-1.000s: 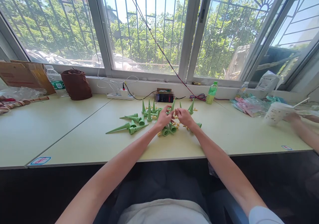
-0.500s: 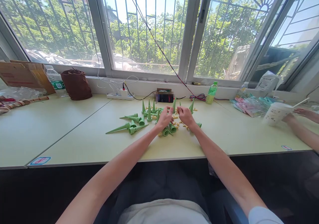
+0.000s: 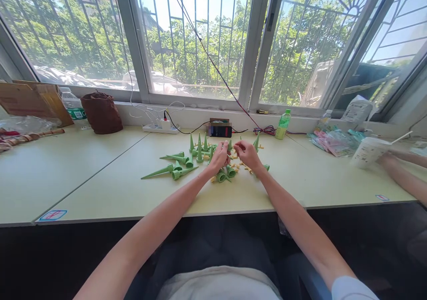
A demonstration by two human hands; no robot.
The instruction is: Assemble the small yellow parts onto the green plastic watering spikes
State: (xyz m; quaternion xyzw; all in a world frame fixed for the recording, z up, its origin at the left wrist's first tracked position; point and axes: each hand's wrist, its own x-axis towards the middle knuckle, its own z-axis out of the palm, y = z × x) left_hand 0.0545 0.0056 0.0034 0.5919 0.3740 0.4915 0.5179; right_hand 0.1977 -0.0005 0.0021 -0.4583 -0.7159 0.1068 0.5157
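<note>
The left hand [image 3: 220,157] is closing its grip around a green cone [image 3: 230,145], whose tip is showing by the fingers just in front of the phone [image 3: 224,132]. The right hand [image 3: 247,154] is hovering in front of the phone and a little to its right, its fingers curling inward beside the cone; whether that grip is pinching some small part, I cannot tell. Yellow pieces [image 3: 248,169] are lying scattered beneath and between the hands, in front of the phone. Nearer the person than the phone, open-ended cones [image 3: 231,171] are lying beside the left wrist. Upright cones [image 3: 199,151] are standing in front of the phone to its left, and farther left of it a loose group of fallen cones [image 3: 160,171] is resting on the worktop [image 3: 133,198]. Left of the phone, a white power strip [image 3: 160,128] is sitting along the back edge, with a brown bag [image 3: 102,113] standing well beyond it. Right of the phone, a green bottle [image 3: 283,124] is standing beside coiled cable [image 3: 265,130]; far to the phone's right, another person's arm [image 3: 400,175] is reaching in near a white cup [image 3: 370,152].
</note>
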